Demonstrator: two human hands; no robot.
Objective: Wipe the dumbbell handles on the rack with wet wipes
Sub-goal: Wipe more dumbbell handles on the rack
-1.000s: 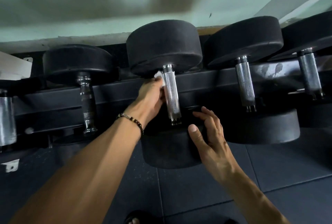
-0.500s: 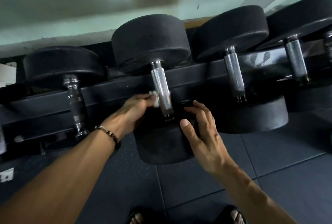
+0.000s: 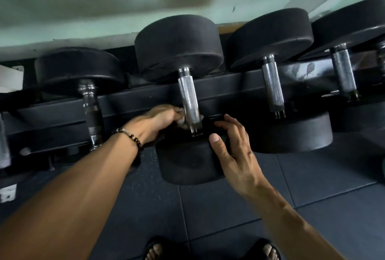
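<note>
My left hand (image 3: 161, 119) grips a white wet wipe (image 3: 181, 121) against the lower end of the middle dumbbell handle (image 3: 188, 99), fingers curled round it. My right hand (image 3: 233, 145) rests on that dumbbell's near head (image 3: 185, 164), fingers relaxed, thumb laid flat. The dumbbell lies across the black rack (image 3: 129, 101). Neighbours: one dumbbell (image 3: 89, 101) to the left, two dumbbells (image 3: 273, 91) to the right, handles well apart. Beaded bracelet (image 3: 131, 138) on left wrist. Sandalled feet (image 3: 155, 250) on dark floor tiles (image 3: 229, 207). No readable writing.
</note>
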